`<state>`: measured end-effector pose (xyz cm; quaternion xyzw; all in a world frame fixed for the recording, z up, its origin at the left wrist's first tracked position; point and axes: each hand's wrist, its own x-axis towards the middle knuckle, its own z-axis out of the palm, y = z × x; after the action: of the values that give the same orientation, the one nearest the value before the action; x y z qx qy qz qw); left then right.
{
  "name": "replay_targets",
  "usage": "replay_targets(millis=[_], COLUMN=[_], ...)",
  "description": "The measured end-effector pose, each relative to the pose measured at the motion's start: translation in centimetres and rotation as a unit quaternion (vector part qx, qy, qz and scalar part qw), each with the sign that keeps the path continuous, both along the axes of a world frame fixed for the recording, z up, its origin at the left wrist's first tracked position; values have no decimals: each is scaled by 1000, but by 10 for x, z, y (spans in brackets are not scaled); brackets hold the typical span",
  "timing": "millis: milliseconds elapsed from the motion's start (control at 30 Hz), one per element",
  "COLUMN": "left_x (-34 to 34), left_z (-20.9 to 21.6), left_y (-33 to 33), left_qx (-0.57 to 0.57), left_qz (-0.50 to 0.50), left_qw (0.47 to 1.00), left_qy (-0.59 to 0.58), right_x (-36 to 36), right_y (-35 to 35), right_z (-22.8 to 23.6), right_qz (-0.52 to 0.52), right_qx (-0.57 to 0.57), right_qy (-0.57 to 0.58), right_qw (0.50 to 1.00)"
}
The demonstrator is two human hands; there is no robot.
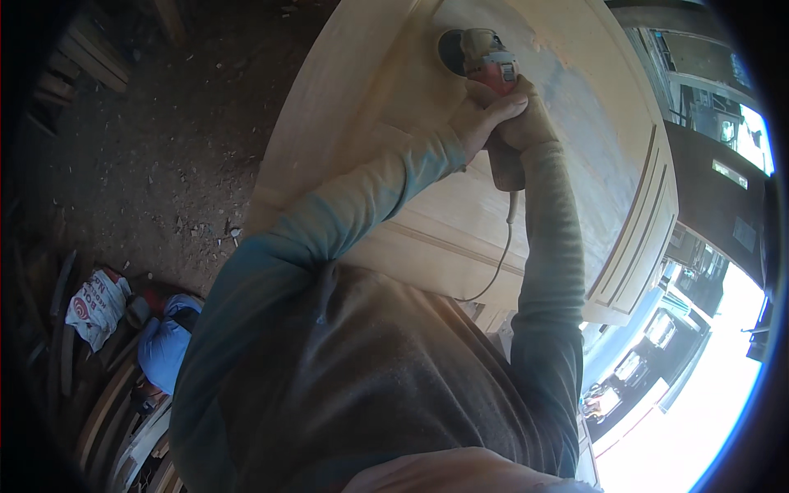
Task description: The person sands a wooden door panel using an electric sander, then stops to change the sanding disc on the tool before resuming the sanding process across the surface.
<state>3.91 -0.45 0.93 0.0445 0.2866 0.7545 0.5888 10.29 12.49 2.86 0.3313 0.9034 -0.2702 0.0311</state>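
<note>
Both my hands are closed round an angle grinder (491, 56) at the far part of a pale wooden door panel (411, 107). My left hand (483, 122) grips its body from the left, thumb laid toward the right. My right hand (530, 123) wraps the body from the right. The grinder's dark round disc (450, 52) points left, at the panel's surface; whether it touches cannot be made out. A power cord (509, 234) runs from the grinder's near end down across the panel. Pale and greyish patches mark the wood around the tool.
Dirt floor (189, 148) with scattered chips lies left of the panel. Wood pieces (90, 53) are at the far left. A white printed bag (99, 308), blue cloth (168, 341) and long boards (107, 403) lie at the lower left. Bright daylight enters on the right.
</note>
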Motion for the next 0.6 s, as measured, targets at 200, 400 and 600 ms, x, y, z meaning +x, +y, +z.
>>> replay_targets(millis=[200, 400, 600], left_x=[13, -17, 40], left_z=[-24, -5, -11], left_y=[10, -3, 32], left_qx=[-3, 25, 42], left_qz=[1, -75, -169], left_qw=[991, 995, 984], left_qy=[131, 63, 36], right_x=[6, -3, 65], right_y=[-15, -1, 12], right_z=[15, -12, 12], right_qz=[-24, -43, -113], right_qx=[-52, -29, -74], right_qy=[28, 11, 41], right_qw=[998, 999, 990])
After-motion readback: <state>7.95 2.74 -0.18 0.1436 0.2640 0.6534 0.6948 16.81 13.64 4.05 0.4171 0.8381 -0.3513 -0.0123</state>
